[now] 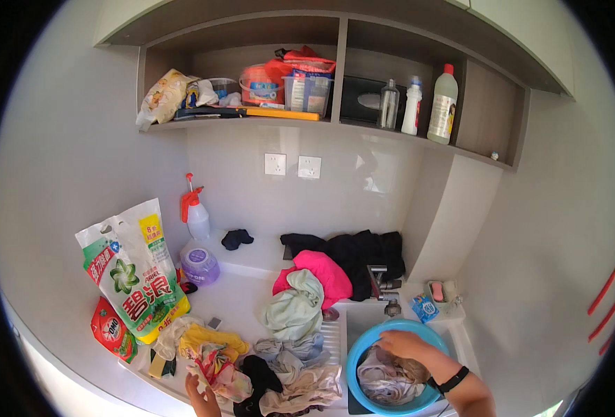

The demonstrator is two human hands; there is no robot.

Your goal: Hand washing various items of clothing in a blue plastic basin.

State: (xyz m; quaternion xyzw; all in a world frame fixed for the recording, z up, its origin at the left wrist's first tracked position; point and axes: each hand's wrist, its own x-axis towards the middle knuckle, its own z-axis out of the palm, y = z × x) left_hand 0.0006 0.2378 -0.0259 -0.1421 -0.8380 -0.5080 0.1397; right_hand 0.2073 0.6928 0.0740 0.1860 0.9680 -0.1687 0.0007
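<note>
My left hand point(202, 397) is at the bottom of the view with its fingers apart, close beside a crumpled pink, red and pale patterned cloth point(226, 378). No cloth shows between its fingers. My right hand point(404, 344) reaches over a round light-blue basin point(356, 359), its fingertips near the far inner rim. Inside the basin lies a heap of wet-looking whitish laundry point(388, 380) with a brownish piece point(412, 370). Whether the right fingers grip any fabric cannot be told. A black band circles the right wrist. The basin sits in the sink point(357, 328) below the faucet point(383, 284).
A yellow cloth point(211, 341), black fabric point(258, 383), beige garment point(307, 388), pale green cloth point(297, 307) and pink cloth point(333, 281) cover the counter's middle. An Ariel detergent bag point(140, 281) leans left. A spray bottle point(198, 219) stands behind. A loaded wall shelf point(265, 122) overhangs.
</note>
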